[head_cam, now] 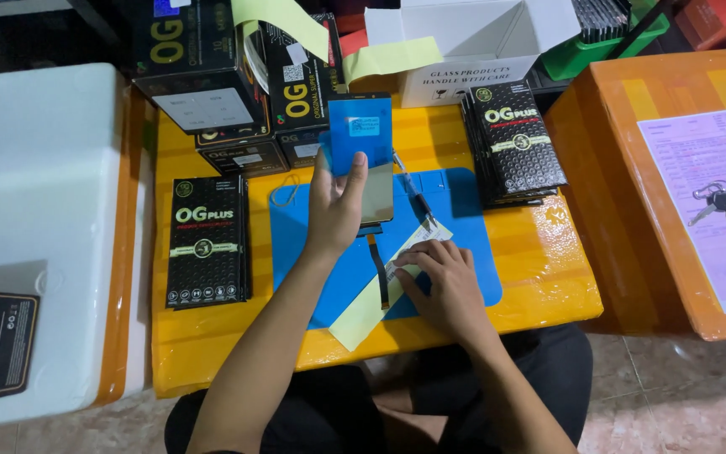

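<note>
Left hand (335, 206) lifts a phone screen (363, 160) by its lower edge above the blue mat (464, 210), clear for inspection; right hand (443, 282) flat, pinning a yellow strip (371, 307).

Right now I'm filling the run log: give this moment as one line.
left hand: lifts phone screen panel | right hand: presses paper strip | surface: blue mat
</note>
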